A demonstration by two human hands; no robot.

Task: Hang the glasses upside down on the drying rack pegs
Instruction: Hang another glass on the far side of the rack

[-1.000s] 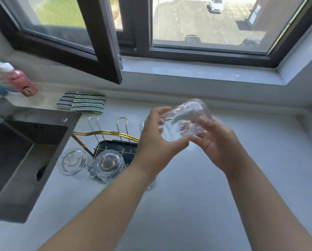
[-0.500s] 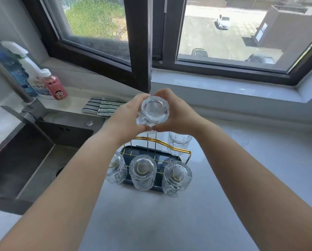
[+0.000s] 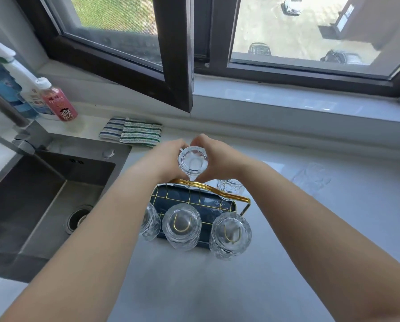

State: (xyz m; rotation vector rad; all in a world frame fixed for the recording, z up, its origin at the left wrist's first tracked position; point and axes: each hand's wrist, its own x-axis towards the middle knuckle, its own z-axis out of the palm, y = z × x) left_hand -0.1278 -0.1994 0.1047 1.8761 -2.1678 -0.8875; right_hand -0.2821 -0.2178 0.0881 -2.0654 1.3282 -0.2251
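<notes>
Clear ribbed glass [image 3: 192,161], inverted, base toward the camera, poised over the rack's rear row just above the gold handle [image 3: 214,189]. Rack [image 3: 195,202]: gold wire grid and pegs on a dark blue tray, set on the worktop right of the sink. Front row full: left glass [image 3: 150,225] partly hidden, middle glass [image 3: 182,226] and right glass [image 3: 230,235] upside down, gold peg loops visible through their bases. Back-right glass [image 3: 230,186] also hung, behind the handle.
</notes>
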